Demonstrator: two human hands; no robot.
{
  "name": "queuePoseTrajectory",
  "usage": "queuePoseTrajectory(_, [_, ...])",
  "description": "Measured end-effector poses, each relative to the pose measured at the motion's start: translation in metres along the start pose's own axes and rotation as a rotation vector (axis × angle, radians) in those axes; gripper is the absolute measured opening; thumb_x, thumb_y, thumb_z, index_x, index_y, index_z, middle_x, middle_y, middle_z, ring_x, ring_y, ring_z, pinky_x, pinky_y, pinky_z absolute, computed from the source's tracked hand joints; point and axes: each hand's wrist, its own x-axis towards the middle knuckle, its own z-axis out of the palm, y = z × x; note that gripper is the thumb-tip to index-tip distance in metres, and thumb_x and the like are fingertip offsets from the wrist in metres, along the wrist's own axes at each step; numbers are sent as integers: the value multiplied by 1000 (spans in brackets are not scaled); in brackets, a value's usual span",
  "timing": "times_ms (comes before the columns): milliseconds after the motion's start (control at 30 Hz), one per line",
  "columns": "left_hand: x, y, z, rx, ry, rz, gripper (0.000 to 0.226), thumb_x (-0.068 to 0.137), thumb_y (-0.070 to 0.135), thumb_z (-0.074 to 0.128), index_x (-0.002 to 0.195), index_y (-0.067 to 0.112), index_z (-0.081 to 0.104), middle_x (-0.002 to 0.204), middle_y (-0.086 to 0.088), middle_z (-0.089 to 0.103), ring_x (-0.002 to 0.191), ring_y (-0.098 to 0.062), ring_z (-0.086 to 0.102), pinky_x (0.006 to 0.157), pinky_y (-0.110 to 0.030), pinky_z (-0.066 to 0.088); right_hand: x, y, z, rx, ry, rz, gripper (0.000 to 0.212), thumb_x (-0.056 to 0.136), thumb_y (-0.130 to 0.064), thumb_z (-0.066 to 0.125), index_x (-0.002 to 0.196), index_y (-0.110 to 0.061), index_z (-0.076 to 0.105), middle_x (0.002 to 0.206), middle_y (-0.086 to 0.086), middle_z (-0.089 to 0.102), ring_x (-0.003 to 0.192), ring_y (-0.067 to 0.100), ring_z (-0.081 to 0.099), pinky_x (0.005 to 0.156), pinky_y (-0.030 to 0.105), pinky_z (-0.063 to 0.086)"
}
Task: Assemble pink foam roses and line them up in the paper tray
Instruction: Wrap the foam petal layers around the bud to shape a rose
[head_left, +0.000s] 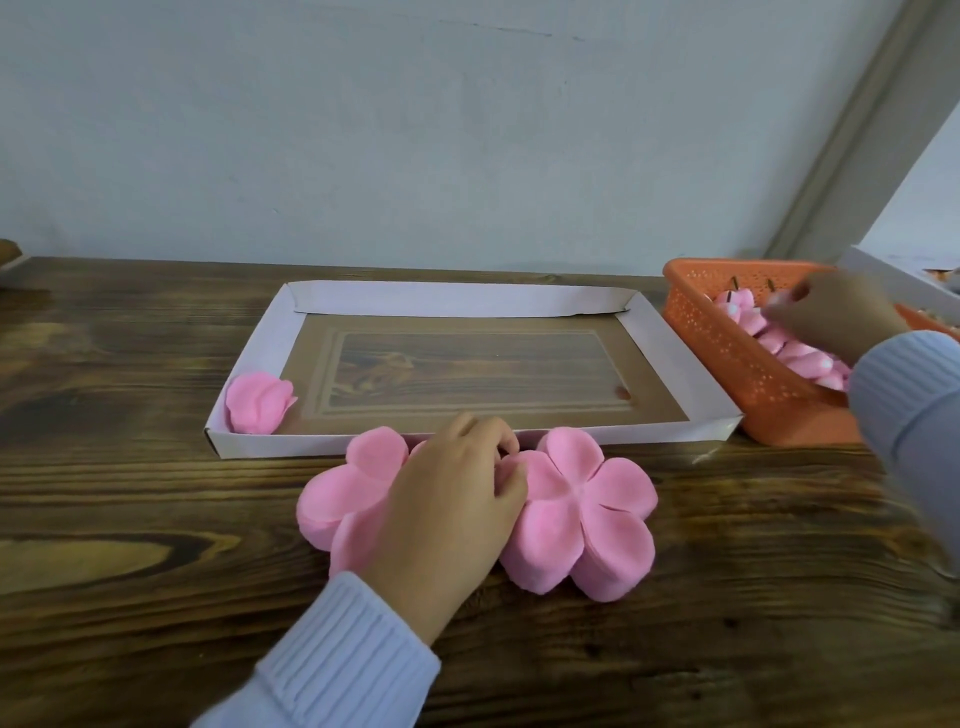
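A white paper tray (571, 434) lies on the wooden table, with one finished pink foam rose (258, 401) in its near left corner. Two stacks of pink flower-shaped foam petals lie in front of the tray, a left stack (343, 491) and a right stack (587, 519). My left hand (452, 514) lies between them, its curled fingertips on the edge of the right stack. My right hand (826, 312) is inside the orange basket (727, 358) and pinches one of the several pink rose buds (795, 353) there.
The orange perforated basket stands tight against the tray's right side. A white box edge (893, 270) shows behind the basket at far right. A wall runs along the back of the table (130, 467).
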Motion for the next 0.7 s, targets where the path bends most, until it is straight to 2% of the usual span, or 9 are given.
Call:
queuePoseTrajectory(100, [0, -1, 0, -9, -1, -5, 13, 84, 23, 60, 85, 35, 55, 78, 18, 48, 70, -5, 51, 62, -25, 43, -21, -17, -16, 360, 263, -54, 27, 95, -25, 50, 94, 0, 61, 84, 11, 63, 75, 26, 56, 70, 31, 42])
queuePoseTrajectory(167, [0, -2, 0, -12, -5, -3, 17, 83, 22, 61, 83, 36, 53, 78, 18, 48, 70, -5, 52, 62, -27, 45, -46, -36, -24, 544, 308, -105, 20, 96, -31, 52, 100, -13, 61, 80, -1, 62, 66, 13, 55, 61, 21, 42])
queuePoseTrajectory(200, [0, -2, 0, -11, -6, 0, 18, 83, 22, 62, 81, 37, 52, 78, 18, 49, 70, -5, 51, 62, -27, 46, -60, -45, -25, 625, 298, -131, 19, 96, -34, 52, 99, -17, 60, 76, -5, 63, 62, 8, 56, 57, 17, 41])
queuePoseTrajectory(267, [0, -2, -1, -9, -1, 10, 20, 83, 23, 63, 79, 38, 50, 79, 18, 48, 70, -4, 51, 62, -25, 45, -87, -60, -22, 753, 273, -182, 21, 96, -37, 52, 97, -18, 62, 72, -5, 66, 60, 7, 58, 58, 20, 43])
queuePoseTrajectory(400, [0, -1, -2, -2, 11, 46, 23, 83, 25, 65, 77, 37, 48, 80, 19, 47, 73, 0, 49, 64, -22, 41, -135, -83, -1, 998, 185, -282, 17, 95, -30, 58, 92, -16, 65, 72, 7, 68, 59, 6, 52, 56, 19, 41])
queuePoseTrajectory(467, [-2, 0, -2, -10, 20, 73, 20, 83, 22, 66, 79, 35, 52, 76, 20, 48, 72, 4, 48, 63, -18, 38, -153, -93, 12, 1142, 90, -324, 14, 95, -28, 60, 91, -16, 65, 71, 5, 66, 64, 7, 54, 62, 27, 47])
queuePoseTrajectory(533, [-3, 1, -2, -3, 36, 97, 12, 85, 21, 65, 84, 31, 58, 74, 21, 47, 72, 5, 47, 64, -20, 40, -163, -99, 28, 1248, 14, -329, 14, 94, -29, 60, 92, -15, 64, 70, -3, 63, 66, 8, 56, 66, 30, 49])
queuePoseTrajectory(700, [-4, 3, -5, 42, 103, 159, 4, 88, 22, 66, 84, 23, 65, 74, 18, 45, 69, -3, 43, 65, -26, 41, -168, -101, 52, 1278, -54, -265, 12, 93, -29, 59, 90, -18, 65, 71, -8, 63, 68, 4, 58, 65, 16, 48])
